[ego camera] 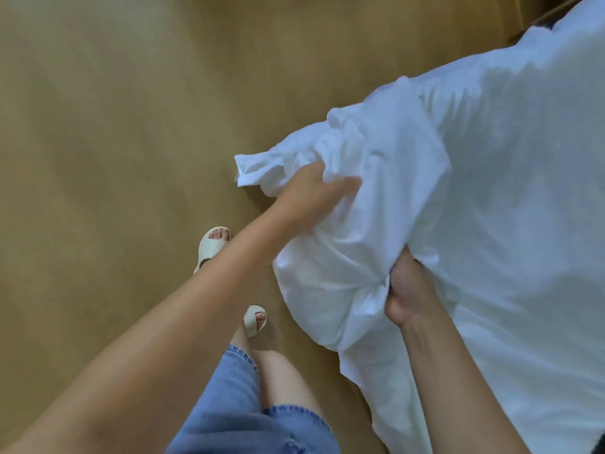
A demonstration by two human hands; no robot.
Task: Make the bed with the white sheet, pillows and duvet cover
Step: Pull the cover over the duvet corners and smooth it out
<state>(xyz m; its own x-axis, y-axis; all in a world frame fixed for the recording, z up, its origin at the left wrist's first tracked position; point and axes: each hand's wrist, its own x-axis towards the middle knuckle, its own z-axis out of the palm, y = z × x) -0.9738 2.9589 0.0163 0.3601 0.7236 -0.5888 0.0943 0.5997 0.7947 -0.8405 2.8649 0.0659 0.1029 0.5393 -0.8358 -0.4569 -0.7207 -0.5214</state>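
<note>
A large white duvet cover fills the right half of the head view, bunched into a puffy corner toward the middle. My left hand grips a gathered fold near the loose corner, fingers sunk into the cloth. Lower down, my right hand grips a pinched bunch of the same fabric at its lower edge. The cloth hides whatever lies beneath it, and I cannot make out pillows or a separate sheet.
Tan wooden floor spreads over the left and top. My feet in pale slippers stand on it beside the white cloth, with denim shorts at the bottom edge. A dark edge shows at the top right.
</note>
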